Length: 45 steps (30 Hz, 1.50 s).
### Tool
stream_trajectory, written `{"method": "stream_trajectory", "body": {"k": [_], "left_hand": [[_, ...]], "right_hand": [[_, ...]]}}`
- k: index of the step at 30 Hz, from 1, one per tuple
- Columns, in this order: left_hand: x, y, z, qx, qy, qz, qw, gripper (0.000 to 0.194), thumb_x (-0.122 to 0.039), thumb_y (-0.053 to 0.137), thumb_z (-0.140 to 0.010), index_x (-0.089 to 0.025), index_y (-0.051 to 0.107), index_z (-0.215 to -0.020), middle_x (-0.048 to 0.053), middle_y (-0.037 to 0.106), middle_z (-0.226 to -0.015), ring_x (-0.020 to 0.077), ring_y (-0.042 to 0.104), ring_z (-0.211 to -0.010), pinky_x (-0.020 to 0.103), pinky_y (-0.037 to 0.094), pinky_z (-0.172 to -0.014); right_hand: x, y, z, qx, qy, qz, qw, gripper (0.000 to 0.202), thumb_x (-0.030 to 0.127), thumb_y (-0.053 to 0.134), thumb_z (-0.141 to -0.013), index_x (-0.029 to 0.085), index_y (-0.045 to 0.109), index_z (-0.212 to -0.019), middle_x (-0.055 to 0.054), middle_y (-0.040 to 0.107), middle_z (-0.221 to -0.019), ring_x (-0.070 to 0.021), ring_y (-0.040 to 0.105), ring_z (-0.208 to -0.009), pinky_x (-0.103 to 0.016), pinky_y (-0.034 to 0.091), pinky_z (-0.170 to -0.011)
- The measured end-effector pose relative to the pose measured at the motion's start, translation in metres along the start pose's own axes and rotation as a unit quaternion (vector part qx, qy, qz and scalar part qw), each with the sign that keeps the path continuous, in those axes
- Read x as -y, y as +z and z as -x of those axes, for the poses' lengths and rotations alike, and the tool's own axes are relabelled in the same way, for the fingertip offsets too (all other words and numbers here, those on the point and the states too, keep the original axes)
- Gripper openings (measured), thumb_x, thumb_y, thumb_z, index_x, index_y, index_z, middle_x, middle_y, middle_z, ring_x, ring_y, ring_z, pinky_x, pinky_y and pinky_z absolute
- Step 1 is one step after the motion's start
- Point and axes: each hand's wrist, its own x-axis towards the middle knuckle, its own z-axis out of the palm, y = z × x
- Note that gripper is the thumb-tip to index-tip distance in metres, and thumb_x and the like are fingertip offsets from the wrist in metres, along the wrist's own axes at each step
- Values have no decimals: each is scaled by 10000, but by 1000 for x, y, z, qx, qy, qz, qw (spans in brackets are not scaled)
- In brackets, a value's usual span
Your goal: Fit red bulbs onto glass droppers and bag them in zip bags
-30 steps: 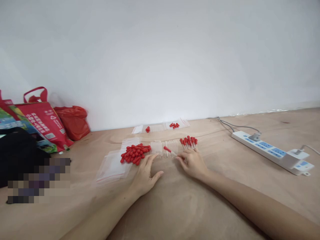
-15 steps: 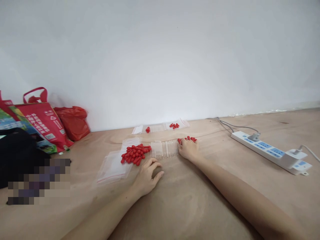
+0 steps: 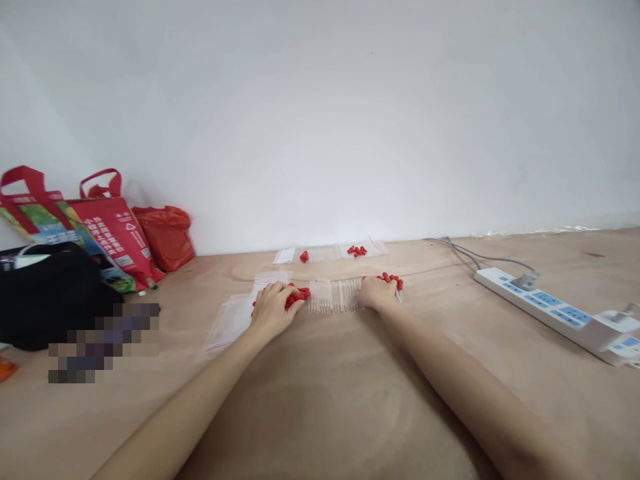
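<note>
A pile of red caps [image 3: 298,294] on the desk [image 3: 350,393] is covered by the left hand [image 3: 273,308], fingers curled over it; whether any cap is gripped cannot be told. A row of clear tubes [image 3: 333,295] lies between the hands. The right hand [image 3: 376,293] is laid over the red-capped tubes [image 3: 394,280], its grip likewise unclear. A power strip [image 3: 560,313] lies well apart.
</note>
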Motion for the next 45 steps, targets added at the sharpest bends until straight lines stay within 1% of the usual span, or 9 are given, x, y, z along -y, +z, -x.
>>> {"method": "stream_trajectory", "body": {"k": [5,13,17,22,28,31,35,38,45], "left_hand": [[12,5,-19,36,8,-22,999,205,-320,546,-748,-197,628,-889,48,588,-886,240,495,-905,361,357,-788],[1,21,-32,35,48,-12,998,75,-221,584,-709,-191,632,-758,54,593,-842,253,496,-869,381,344,-770],[-1,24,-37,7,46,23,999,41,-165,578,-706,-182,595,-673,45,585,-771,239,507,-840,368,357,-762],[-11,17,-23,-74,17,107,991,114,-215,414,-832,-173,517,-858,50,565,-859,186,525,-835,314,407,-749],[-36,18,21,-9,-35,460,887,209,-296,421,-814,-172,466,-976,36,570,-852,136,563,-734,266,456,-675],[-44,20,33,62,-68,512,854,169,-314,465,-783,-162,514,-839,34,589,-800,139,571,-724,280,467,-695],[-44,26,37,62,-90,537,837,202,-280,581,-704,-176,408,-688,-20,544,-681,126,585,-663,274,486,-665],[-42,31,36,57,-92,530,841,179,-244,567,-716,-184,406,-768,-23,543,-700,126,599,-676,283,497,-671],[-41,27,36,50,-25,413,909,177,-203,508,-757,-166,576,-916,43,629,-854,160,583,-786,306,474,-730]], "right_hand": [[-7,-3,8,-46,-32,-31,998,270,275,418,-735,128,636,-798,-156,637,-864,-265,551,-850,-397,249,-754],[-30,14,46,-231,-163,-105,953,196,304,430,-752,175,545,-660,-36,633,-723,-196,521,-765,-355,230,-769],[-33,21,55,-262,-201,-124,936,173,305,457,-743,182,513,-636,-8,607,-650,-177,509,-707,-344,227,-757],[-35,25,57,-279,-232,-173,916,142,274,439,-775,178,484,-681,-6,597,-672,-159,520,-682,-327,247,-749],[-45,37,63,-222,-308,-249,891,105,235,390,-828,177,472,-794,-9,604,-687,-133,535,-628,-292,301,-692],[-47,36,67,-212,-332,-255,883,139,233,389,-839,180,513,-872,-24,616,-732,-134,547,-661,-293,306,-697],[-46,30,71,-200,-337,-234,890,155,216,392,-838,183,538,-880,-22,614,-752,-132,544,-685,-295,292,-712],[-44,27,74,-202,-347,-212,891,144,211,399,-834,182,539,-840,-20,608,-764,-128,538,-695,-292,281,-716],[-40,25,78,-206,-390,-193,876,140,201,404,-835,175,541,-853,-15,609,-781,-109,526,-667,-301,258,-757]]}}
